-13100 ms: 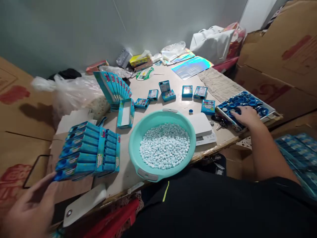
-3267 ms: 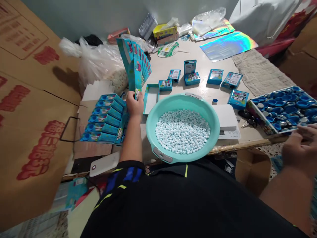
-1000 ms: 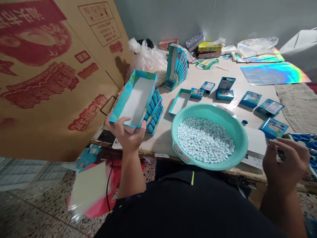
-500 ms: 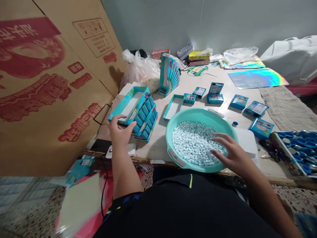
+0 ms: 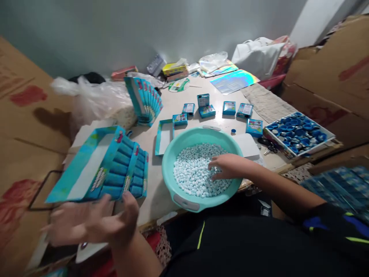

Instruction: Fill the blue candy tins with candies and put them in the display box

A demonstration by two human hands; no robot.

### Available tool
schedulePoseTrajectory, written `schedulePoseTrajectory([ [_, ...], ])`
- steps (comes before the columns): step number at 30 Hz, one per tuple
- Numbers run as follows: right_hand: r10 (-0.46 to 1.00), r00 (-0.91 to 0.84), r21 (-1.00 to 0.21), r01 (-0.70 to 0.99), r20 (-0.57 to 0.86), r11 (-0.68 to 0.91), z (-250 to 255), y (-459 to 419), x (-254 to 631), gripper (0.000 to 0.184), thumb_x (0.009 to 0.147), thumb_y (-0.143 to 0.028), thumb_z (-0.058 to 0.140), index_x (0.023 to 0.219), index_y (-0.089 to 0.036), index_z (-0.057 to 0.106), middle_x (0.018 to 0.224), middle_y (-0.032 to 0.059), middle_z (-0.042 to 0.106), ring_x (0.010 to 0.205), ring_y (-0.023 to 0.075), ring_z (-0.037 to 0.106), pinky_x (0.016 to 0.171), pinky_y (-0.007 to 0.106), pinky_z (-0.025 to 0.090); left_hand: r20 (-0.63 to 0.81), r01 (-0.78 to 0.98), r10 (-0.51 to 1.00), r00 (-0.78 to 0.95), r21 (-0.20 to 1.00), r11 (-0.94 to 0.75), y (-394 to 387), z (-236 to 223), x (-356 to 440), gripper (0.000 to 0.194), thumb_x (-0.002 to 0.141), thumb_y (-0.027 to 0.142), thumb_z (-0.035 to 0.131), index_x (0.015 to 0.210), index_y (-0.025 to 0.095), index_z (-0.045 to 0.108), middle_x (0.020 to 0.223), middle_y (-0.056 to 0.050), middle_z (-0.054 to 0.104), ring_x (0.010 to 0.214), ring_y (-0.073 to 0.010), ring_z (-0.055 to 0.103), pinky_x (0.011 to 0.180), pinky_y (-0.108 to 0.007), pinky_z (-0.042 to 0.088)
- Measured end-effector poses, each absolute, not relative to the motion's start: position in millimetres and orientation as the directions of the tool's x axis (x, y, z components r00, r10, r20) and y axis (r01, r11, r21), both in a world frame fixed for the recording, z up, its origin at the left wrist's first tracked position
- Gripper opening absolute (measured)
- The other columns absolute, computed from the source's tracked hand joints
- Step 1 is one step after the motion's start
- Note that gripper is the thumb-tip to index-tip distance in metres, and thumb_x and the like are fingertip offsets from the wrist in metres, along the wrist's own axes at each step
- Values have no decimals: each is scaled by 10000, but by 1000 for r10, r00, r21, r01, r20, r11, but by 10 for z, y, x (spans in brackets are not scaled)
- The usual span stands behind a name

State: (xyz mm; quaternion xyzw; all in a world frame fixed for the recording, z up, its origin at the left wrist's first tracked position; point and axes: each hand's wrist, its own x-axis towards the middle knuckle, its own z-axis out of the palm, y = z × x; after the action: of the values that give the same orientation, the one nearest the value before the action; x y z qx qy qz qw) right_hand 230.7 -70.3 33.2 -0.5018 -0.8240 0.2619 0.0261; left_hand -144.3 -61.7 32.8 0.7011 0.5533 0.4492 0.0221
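Note:
My left hand is open, palm turned up and fingers spread, a little blurred. It is at the near edge of a stack of blue cardboard display trays, whose top tray tilts; contact is unclear. Over the turquoise basin, my right hand reaches in from the right. Its fingers are curved and apart, close to the small pale-blue candies, with nothing visible between them. An unfilled blue tray lies just behind the basin's left side.
Small blue boxes are scattered behind the basin. Folded blue cartons stand fanned at the back left. On the right are a box of blue caps, a white lid-like block and black scissors. Cardboard boxes flank the table.
My left hand has come off the top tray and turned palm up, nearer to me. My right hand stays at the candies, slightly further in. The view has swung right.

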Motion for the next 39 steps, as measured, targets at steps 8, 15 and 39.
schedulePoseTrajectory([
  [8,927,255,-99,951,-276,-291,556,390,4009,641,907,-533,713,1457,-212,640,1298,165,752,1111,342,706,916,449,523,-94,615,626,774,345,-709,-201,166,-102,459,962,348,680,1405,231,665,1545,-170,588,1445,-390,548,1182,-581,484],
  [15,787,290,5,939,-544,-343,44,510,4638,1000,680,-354,927,1581,-197,521,1481,194,660,1221,396,681,924,430,543,-423,804,690,587,206,-557,-364,207,44,555,970,422,693,1464,181,620,1446,-185,651,1277,-390,663,1082,-524,535],
  [39,944,-91,-425,876,316,227,434,-331,2091,502,967,-261,581,1462,-179,559,1288,166,657,1153,296,652,1009,485,552,133,263,807,575,904,-336,493,270,-23,458,755,414,865,1100,178,678,985,-60,731,904,-222,715,793,-330,587],
])
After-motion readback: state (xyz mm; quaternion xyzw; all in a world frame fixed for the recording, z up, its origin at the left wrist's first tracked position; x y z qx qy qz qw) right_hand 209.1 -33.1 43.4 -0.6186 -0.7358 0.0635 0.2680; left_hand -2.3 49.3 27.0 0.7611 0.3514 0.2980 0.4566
